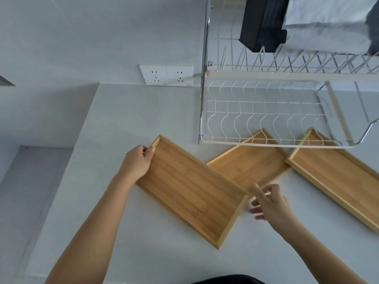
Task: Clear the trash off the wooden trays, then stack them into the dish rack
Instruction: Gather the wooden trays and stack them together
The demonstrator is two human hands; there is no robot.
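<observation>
The right hand [270, 201], nearest the camera, hovers open with fingers spread just beside the near tray's [192, 189] right corner, apparently to take that end. The left hand [139, 160] pinches the tray's far-left rim, steadying it for a two-handed lift. No trash shows on it. Two more trays [248, 165] [336, 171] lie beyond it, partly under the rack [266, 111], whose slots stand empty.
</observation>
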